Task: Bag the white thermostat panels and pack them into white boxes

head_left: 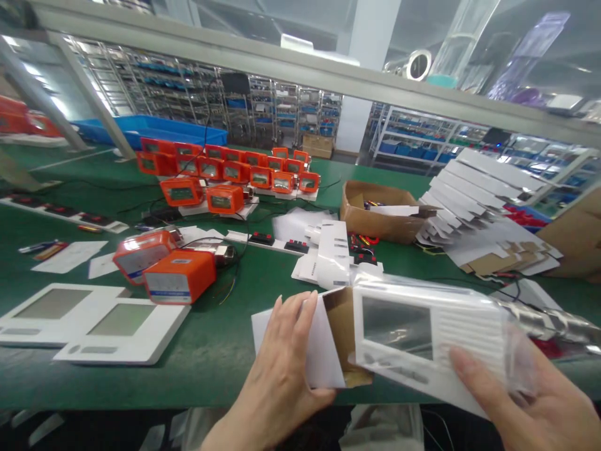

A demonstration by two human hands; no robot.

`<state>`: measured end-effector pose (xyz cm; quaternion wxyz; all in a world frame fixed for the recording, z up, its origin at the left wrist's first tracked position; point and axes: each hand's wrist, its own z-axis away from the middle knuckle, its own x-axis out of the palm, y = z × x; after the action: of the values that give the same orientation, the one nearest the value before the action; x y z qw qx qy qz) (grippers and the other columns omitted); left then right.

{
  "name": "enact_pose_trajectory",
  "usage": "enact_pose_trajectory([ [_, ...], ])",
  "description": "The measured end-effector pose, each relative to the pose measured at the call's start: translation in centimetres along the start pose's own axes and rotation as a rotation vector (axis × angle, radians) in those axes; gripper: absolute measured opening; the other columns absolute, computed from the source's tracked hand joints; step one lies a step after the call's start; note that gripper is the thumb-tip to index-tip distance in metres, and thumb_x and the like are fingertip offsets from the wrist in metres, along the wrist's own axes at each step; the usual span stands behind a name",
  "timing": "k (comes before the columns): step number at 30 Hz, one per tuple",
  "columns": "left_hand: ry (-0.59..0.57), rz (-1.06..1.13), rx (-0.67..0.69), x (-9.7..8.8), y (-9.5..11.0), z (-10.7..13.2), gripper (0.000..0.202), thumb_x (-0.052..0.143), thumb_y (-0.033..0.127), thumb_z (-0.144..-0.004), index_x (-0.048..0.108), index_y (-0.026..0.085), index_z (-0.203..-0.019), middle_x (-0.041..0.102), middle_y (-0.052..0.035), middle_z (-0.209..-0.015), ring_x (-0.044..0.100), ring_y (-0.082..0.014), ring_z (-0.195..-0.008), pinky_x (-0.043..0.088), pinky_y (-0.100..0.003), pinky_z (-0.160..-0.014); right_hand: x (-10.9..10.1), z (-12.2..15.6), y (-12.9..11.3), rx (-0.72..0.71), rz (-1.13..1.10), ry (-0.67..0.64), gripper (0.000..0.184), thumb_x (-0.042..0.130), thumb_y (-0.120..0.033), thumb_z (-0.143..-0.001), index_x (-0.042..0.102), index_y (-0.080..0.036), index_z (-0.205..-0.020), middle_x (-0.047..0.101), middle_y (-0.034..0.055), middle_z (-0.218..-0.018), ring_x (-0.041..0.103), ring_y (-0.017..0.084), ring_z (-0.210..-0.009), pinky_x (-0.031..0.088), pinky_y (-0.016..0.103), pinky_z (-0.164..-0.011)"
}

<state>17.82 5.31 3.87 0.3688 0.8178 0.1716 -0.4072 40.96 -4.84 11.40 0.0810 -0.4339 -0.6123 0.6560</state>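
My left hand (284, 363) grips a small white cardboard box (323, 347) near the table's front edge. The box lies on its side with its brown open end turned to the right. In my right hand (530, 388) is a white device with a grey screen (399, 327), wrapped in a clear plastic bag. My thumb presses on its ribbed front. The device's left end is right at the box's opening; whether it reaches inside I cannot tell. Two flat white devices with screens (123, 322) lie to the left, beside two orange devices (181, 275).
Rows of orange devices (235, 170) stand at the back of the green table (225, 376). A brown carton (382, 228) and stacked white folded boxes (474, 194) are at the right. Metal cylindrical parts (539, 319) lie beyond my right hand. A blue tray (164, 131) sits behind.
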Motion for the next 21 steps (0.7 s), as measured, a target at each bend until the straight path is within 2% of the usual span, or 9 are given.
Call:
enact_pose_trajectory([
  [3,0.017,-0.054,0.029,0.0,0.3,-0.3,0.100,0.061,0.013,-0.062,0.003,0.017,-0.145,0.028,-0.0161,-0.143,0.023,-0.0328,-0.136,0.018,-0.059,-0.111,-0.1,-0.3,-1.2,-0.100,0.203,-0.120,0.049,0.066,-0.054,-0.068,0.064,-0.021,-0.104,0.072,0.0013,-0.094,0.069,0.021,-0.078,0.055,0.018,-0.054],
  [6,0.010,-0.057,0.064,0.2,0.6,-0.4,0.098,0.061,0.014,-0.064,0.005,0.017,-0.144,0.030,-0.0157,-0.142,0.025,-0.0310,-0.135,0.016,-0.059,-0.112,-0.2,-0.9,-1.6,-0.185,0.281,-0.229,0.048,0.063,-0.051,-0.072,0.061,-0.021,-0.109,0.072,0.0012,-0.097,0.069,0.019,-0.083,0.056,0.016,-0.060],
  [9,0.011,-0.040,0.081,0.5,1.0,-0.4,0.096,0.060,0.013,-0.064,0.006,0.015,-0.144,0.029,-0.0162,-0.142,0.023,-0.0306,-0.136,0.015,-0.058,-0.113,0.9,-0.7,-2.0,-0.166,0.251,-0.303,0.045,0.058,-0.049,-0.078,0.058,-0.022,-0.113,0.070,0.0021,-0.099,0.068,0.019,-0.087,0.056,0.019,-0.068],
  [11,0.006,-0.031,0.101,0.8,1.2,-0.3,0.096,0.059,0.012,-0.063,0.007,0.015,-0.144,0.028,-0.0161,-0.142,0.022,-0.0305,-0.136,0.016,-0.057,-0.113,2.1,-0.1,-2.1,-0.180,0.242,-0.302,0.044,0.054,-0.047,-0.081,0.055,-0.020,-0.116,0.069,0.0044,-0.101,0.067,0.020,-0.088,0.056,0.024,-0.073],
  [13,0.014,-0.035,0.106,0.9,1.4,-0.3,0.096,0.058,0.011,-0.063,0.008,0.015,-0.144,0.027,-0.0161,-0.142,0.022,-0.0306,-0.136,0.016,-0.057,-0.113,3.4,0.6,-1.9,-0.235,0.266,-0.201,0.044,0.055,-0.044,-0.082,0.051,-0.019,-0.117,0.068,0.0067,-0.101,0.067,0.021,-0.087,0.056,0.028,-0.072],
  [15,0.043,-0.043,0.093,1.1,1.5,-0.3,0.095,0.059,0.012,-0.062,0.010,0.014,-0.144,0.029,-0.0168,-0.141,0.023,-0.0312,-0.136,0.018,-0.058,-0.112,4.4,1.1,-1.3,-0.369,0.297,-0.057,0.040,0.056,-0.040,-0.083,0.049,-0.018,-0.115,0.067,0.0083,-0.101,0.066,0.020,-0.086,0.056,0.029,-0.072],
  [17,0.067,-0.045,0.084,1.3,1.8,-0.2,0.094,0.059,0.013,-0.062,0.011,0.012,-0.143,0.030,-0.0182,-0.140,0.024,-0.0321,-0.135,0.021,-0.058,-0.111,5.2,1.4,-0.7,-0.576,0.330,0.012,0.029,0.056,-0.035,-0.084,0.053,-0.019,-0.108,0.061,0.0112,-0.111,0.062,0.022,-0.097,0.055,0.034,-0.080],
  [19,0.094,-0.046,0.079,1.5,2.1,-0.3,0.092,0.060,0.016,-0.064,0.012,0.010,-0.143,0.032,-0.0198,-0.139,0.027,-0.0329,-0.133,0.026,-0.057,-0.109,5.7,1.6,-0.3,-0.767,0.374,-0.055,0.022,0.055,-0.034,-0.085,0.060,-0.020,-0.101,0.046,0.0140,-0.131,0.048,0.028,-0.119,0.049,0.045,-0.092],
  [21,0.132,-0.049,0.074,1.7,2.3,-0.4,0.088,0.060,0.020,-0.069,0.013,0.008,-0.142,0.034,-0.0211,-0.137,0.031,-0.0335,-0.131,0.032,-0.056,-0.106,6.0,1.7,-0.3,-0.830,0.410,-0.183,0.023,0.054,-0.037,-0.085,0.065,-0.020,-0.096,0.027,0.0131,-0.146,0.029,0.036,-0.132,0.043,0.055,-0.096],
])
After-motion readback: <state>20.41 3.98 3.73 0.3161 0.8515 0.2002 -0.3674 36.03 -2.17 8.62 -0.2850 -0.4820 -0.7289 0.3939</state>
